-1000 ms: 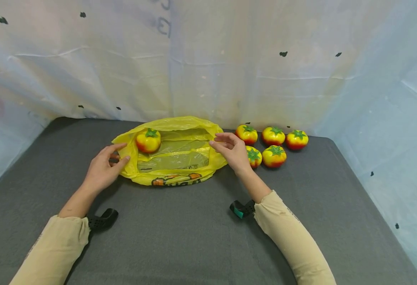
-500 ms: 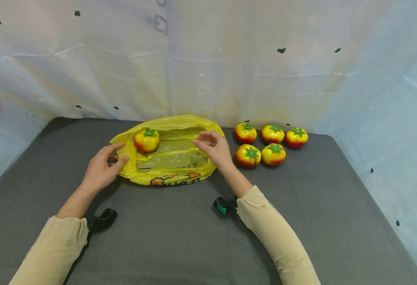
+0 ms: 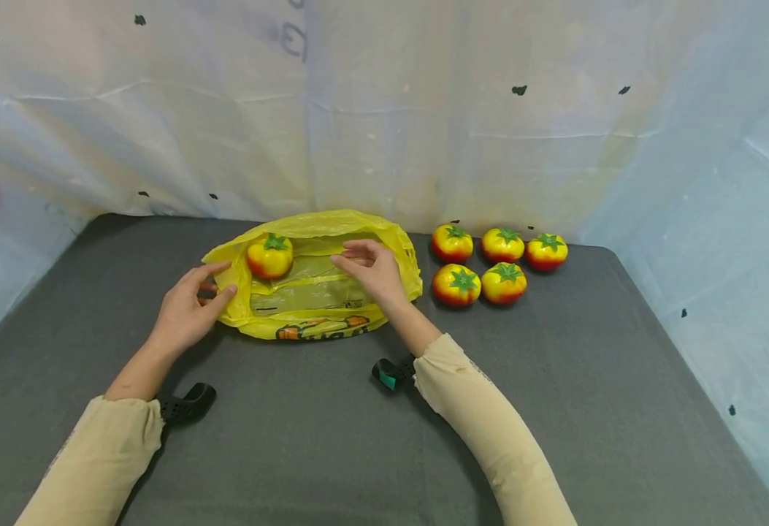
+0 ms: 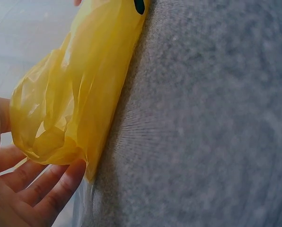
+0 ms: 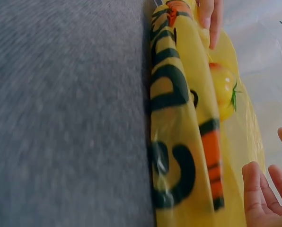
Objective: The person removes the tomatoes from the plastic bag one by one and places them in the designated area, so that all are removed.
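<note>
A yellow plastic bag [image 3: 339, 219] lies on its base with its mouth spread upward. Inside, at its left end, sits a yellow-red toy tomato [image 3: 270, 259] with a green leafy top. My left hand [image 3: 185, 310] rests against the bag's left rim; in the left wrist view its spread fingers [image 4: 60, 189] touch the bag's outside. Over the right part of the bag's mouth hovers my right hand [image 3: 380, 277], fingers loosely bent and holding nothing. The right wrist view shows the bag's printed side [image 5: 171, 142] and that hand's fingertips apart from the tomato.
Several more toy tomatoes [image 3: 504, 283] stand in two rows right of the bag, near the back edge of the dark grey table [image 3: 305, 438]. Pale plastic sheeting [image 3: 384, 109] hangs behind and along the sides.
My right hand has moved left, from the bag's right rim to over its mouth, uncovering a tomato in the front row. My left hand has stayed at the left rim.
</note>
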Demonstrator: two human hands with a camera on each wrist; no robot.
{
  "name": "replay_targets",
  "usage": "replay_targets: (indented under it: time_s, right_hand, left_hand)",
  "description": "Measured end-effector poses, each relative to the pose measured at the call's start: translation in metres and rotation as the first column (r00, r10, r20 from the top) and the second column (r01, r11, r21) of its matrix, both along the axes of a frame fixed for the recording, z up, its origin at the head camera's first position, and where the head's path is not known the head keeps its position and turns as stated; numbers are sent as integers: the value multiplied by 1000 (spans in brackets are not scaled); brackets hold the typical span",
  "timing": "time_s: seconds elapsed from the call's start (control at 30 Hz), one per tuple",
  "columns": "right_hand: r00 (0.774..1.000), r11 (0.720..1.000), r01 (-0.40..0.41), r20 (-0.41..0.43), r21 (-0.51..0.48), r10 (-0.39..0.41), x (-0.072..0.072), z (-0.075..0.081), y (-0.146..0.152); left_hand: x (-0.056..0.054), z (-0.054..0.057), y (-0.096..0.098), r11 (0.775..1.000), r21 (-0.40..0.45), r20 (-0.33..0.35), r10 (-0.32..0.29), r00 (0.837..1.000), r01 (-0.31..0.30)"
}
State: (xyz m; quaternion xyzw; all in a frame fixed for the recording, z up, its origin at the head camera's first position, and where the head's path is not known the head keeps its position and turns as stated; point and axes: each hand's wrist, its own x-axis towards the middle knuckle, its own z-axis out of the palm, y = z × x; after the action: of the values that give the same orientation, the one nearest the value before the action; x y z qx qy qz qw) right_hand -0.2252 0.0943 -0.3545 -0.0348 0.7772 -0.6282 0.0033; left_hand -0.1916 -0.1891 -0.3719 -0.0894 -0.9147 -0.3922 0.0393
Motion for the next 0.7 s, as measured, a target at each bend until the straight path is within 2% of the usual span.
replay_targets:
  time_s: [0.4, 0.7]
  right_hand:
    - [997, 998, -60, 40, 14, 59, -4, -7, -25]
    - [996, 998, -59, 66, 29, 57, -8, -8, -42]
  left_hand:
    - [0, -1, -2, 1000, -5, -2, 5, 1000, -5]
    - [0, 0, -1, 1000, 4, -1, -3, 1000, 4]
